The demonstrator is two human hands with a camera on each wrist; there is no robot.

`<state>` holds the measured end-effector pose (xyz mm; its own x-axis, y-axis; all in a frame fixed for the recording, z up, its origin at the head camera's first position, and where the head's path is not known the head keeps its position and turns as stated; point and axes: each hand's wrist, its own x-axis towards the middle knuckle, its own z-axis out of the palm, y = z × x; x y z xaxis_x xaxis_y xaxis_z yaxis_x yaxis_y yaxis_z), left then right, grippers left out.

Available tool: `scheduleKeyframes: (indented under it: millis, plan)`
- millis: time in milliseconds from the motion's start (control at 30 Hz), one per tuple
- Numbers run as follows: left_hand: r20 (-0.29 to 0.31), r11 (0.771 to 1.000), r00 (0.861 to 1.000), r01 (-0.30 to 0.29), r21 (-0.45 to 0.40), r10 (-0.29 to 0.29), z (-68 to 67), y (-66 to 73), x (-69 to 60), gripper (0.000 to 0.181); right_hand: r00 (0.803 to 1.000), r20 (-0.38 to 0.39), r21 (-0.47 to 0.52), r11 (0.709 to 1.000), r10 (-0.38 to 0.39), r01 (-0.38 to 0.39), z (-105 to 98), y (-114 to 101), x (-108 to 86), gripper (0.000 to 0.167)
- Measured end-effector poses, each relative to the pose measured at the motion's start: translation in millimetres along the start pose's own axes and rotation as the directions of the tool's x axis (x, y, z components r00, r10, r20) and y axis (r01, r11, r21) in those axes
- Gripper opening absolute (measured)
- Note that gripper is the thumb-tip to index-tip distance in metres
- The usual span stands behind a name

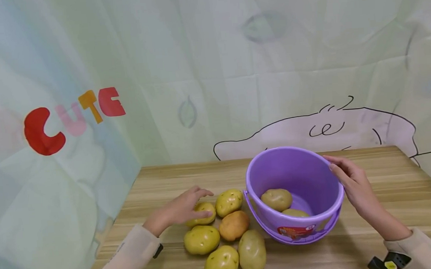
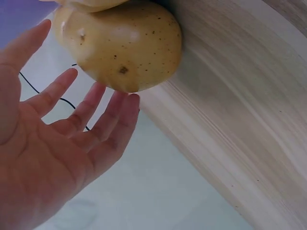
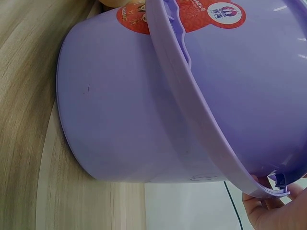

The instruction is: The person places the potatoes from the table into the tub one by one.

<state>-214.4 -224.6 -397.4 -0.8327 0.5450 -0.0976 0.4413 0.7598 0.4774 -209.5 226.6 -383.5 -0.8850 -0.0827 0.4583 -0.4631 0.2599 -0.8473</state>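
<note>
My left hand (image 1: 184,206) hovers over a yellow potato (image 1: 202,215) at the back left of a loose group, fingers spread and holding nothing. In the left wrist view the fingertips of that hand (image 2: 62,139) are close to a speckled potato (image 2: 124,48); whether they touch cannot be told. With my right hand (image 1: 355,183) I grip the rim of a purple bucket (image 1: 297,228) on its right side. Two potatoes (image 1: 277,200) lie inside the bucket, the nearer one partly hidden by the front wall. In the right wrist view, fingers (image 3: 268,203) hold the rim at the handle joint.
Beside the bucket lie several more potatoes, among them an orange-brown one (image 1: 234,225) and a longer dull one (image 1: 252,252). The wooden table (image 1: 158,180) ends at a printed curtain (image 1: 196,69) behind and to the left. The bucket's handle (image 1: 267,231) hangs down in front.
</note>
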Motion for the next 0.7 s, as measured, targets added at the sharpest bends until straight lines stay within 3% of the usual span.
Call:
scheduleKeyframes:
  millis: [300,700]
  plan:
    - [0.038,0.997,0.997,0.072,-0.016,-0.071,2.6,-6.1,-1.7,0.063,1.0,-0.007,-0.008,1.0,0.007,-0.007,0.6,0.2,-1.8,0.035]
    - [0.084,0.995,0.992,0.1,-0.026,-0.098,4.0,-7.1,-3.7,0.063,1.0,-0.017,-0.011,1.0,0.014,-0.014,0.5,2.0,-1.1,0.035]
